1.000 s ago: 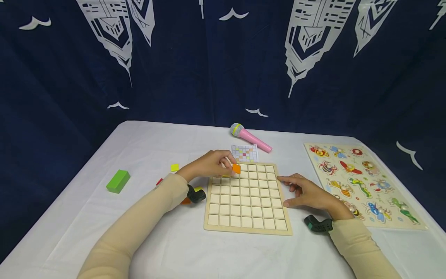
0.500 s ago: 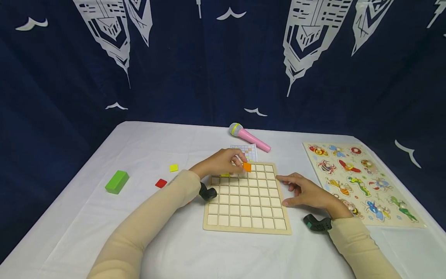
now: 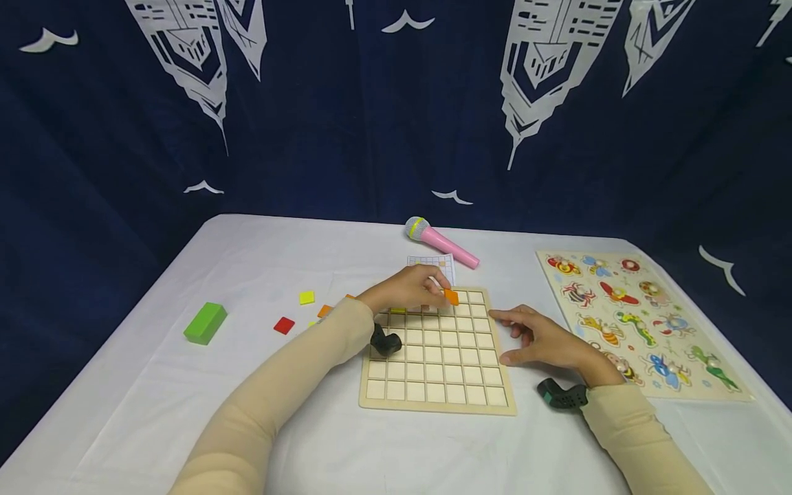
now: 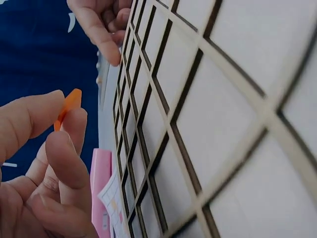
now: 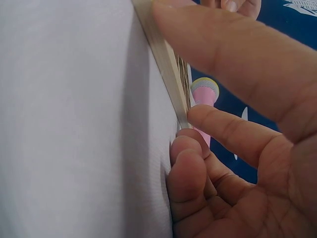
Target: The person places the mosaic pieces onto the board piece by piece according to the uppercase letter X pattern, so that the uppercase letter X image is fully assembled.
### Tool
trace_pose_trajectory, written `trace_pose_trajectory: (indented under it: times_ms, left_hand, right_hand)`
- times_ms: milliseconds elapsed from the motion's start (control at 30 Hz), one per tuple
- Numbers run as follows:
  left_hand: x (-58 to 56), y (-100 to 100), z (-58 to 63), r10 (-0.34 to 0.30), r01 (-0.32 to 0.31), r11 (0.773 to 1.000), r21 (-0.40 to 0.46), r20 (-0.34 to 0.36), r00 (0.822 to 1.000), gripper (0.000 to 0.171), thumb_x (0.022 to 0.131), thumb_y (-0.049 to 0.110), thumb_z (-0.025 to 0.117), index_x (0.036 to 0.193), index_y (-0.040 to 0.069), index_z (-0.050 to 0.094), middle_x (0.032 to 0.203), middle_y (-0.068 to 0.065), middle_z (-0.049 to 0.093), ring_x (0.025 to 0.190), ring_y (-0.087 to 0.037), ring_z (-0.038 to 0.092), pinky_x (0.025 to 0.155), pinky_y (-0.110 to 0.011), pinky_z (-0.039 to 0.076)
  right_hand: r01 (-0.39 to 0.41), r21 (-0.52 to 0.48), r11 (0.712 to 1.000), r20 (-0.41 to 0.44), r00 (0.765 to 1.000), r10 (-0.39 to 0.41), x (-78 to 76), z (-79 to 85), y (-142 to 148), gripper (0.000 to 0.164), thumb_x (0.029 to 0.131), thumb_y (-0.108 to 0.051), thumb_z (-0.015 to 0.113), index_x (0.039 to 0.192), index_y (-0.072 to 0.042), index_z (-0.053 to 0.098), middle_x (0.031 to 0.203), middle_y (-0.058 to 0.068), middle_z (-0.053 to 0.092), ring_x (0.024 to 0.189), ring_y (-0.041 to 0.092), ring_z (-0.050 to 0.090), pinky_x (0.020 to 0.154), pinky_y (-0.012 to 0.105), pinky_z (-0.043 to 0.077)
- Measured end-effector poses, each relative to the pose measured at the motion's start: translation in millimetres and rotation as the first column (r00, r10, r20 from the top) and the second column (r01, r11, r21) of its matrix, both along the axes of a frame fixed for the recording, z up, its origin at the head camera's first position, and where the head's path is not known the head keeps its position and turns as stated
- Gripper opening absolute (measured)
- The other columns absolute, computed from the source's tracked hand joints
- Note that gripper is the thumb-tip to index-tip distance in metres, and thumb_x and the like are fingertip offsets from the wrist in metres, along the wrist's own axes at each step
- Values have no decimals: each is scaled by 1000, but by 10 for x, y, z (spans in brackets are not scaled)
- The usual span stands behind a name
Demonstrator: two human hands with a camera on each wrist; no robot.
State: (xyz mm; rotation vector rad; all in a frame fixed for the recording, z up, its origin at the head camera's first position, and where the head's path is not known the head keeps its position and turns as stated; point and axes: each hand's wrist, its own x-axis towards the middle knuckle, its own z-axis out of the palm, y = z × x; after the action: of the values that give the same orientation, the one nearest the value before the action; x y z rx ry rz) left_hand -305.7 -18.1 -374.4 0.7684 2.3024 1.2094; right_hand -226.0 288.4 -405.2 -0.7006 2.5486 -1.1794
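The left hand (image 3: 411, 287) has moved toward 3 o'clock across the board's (image 3: 454, 375) far rows, pinching the orange tile (image 3: 452, 297). That tile now shows just past 12 o'clock, held off the cells, so it seems not yet seated. The sleeve (image 3: 281, 388) uncovers more loose tiles (image 3: 324, 311) near 10. At 3 o'clock, the right hand's (image 3: 551, 342) thumb and index touch the edge, grasping nothing.

I see on the white tablecloth (image 3: 124, 399) a pink microphone (image 3: 442, 243) lying far, a green block (image 3: 205, 324) at the left, and an insect board (image 3: 700, 390) at the right. Behind hangs a dark blue curtain (image 3: 365, 130).
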Motion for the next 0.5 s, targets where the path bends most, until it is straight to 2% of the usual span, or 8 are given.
trace_pose_trajectory:
  times_ms: [133, 300, 500]
  left_hand:
    - [-13, 70, -19, 24, -24, 1000, -13, 19, 1000, 38, 98, 16, 78, 132, 2, 66, 100, -6, 77, 71, -14, 64, 70, -24, 49]
    - [-6, 162, -44, 35, -34, 998, -43, 30, 999, 37, 98, 18, 79, 130, 3, 67, 103, -6, 76, 71, -12, 65, 69, -22, 51]
    - [20, 259, -67, 36, -35, 995, -90, 2, 999, 34, 96, 19, 81, 125, 6, 69, 98, -2, 76, 69, -10, 63, 70, -22, 50]
  right_hand:
    - [7, 3, 1000, 3, 1000, -7, -2, 8, -9, 83, 83, -10, 94, 151, 11, 52, 105, 8, 50, 85, 18, 45, 73, 27, 43]
    - [4, 4, 1000, 3, 1000, -4, -4, 12, -11, 82, 84, -10, 93, 152, 11, 52, 105, 8, 50, 85, 18, 46, 73, 27, 43]
    - [-2, 5, 1000, 3, 1000, 2, -6, 8, 0, 82, 84, -11, 94, 151, 11, 52, 106, 8, 51, 85, 18, 46, 73, 27, 43]
